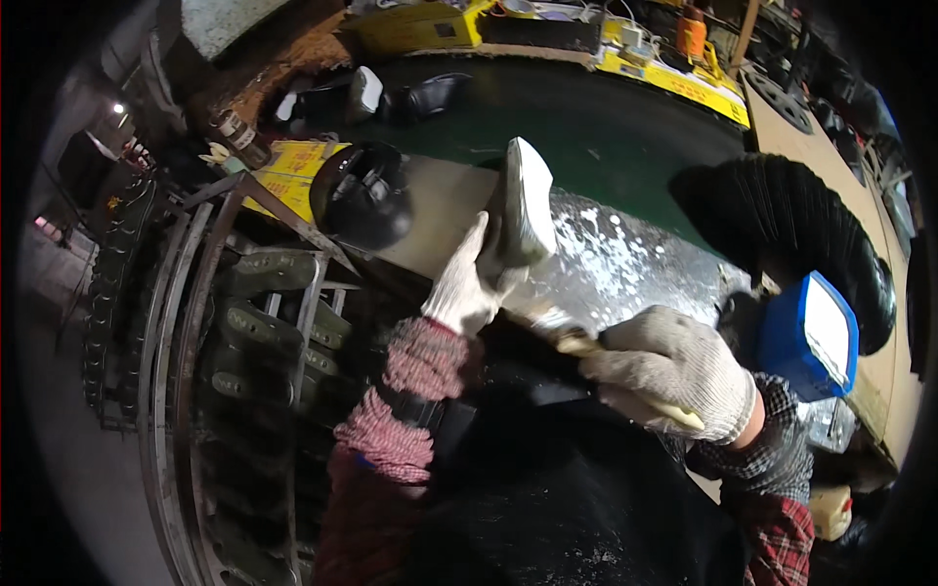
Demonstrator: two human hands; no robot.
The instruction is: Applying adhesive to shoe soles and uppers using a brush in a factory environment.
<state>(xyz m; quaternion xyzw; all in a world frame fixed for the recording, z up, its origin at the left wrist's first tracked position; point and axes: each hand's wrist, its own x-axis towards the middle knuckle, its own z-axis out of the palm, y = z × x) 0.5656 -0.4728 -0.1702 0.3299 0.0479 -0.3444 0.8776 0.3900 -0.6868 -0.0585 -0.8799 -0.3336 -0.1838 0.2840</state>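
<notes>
In my left hand (467, 283), in a white knitted glove, is a dark shoe upper (530, 200) with a white-coated underside, tilted upward. The gloved fingers wrap its lower end. My right hand (674, 371), gloved too, is closed round the pale handle of a brush (578, 342). The bristle end points left, just below the shoe and close to my left hand; whether they touch I cannot tell. Beneath both lies a metal plate (625, 259) spattered with white. Right of my right hand stands a blue tub (772, 337) with white material in it.
A dark green belt surface (606, 127) runs behind, bearing several dark shoes (430, 95) at its far left. A fanned row of black curved pieces (801, 220) lies right. A black rounded piece (366, 195) sits left, above a metal rack (195, 322) of olive shoe-shaped forms. Yellow boxes (405, 29) stand far back.
</notes>
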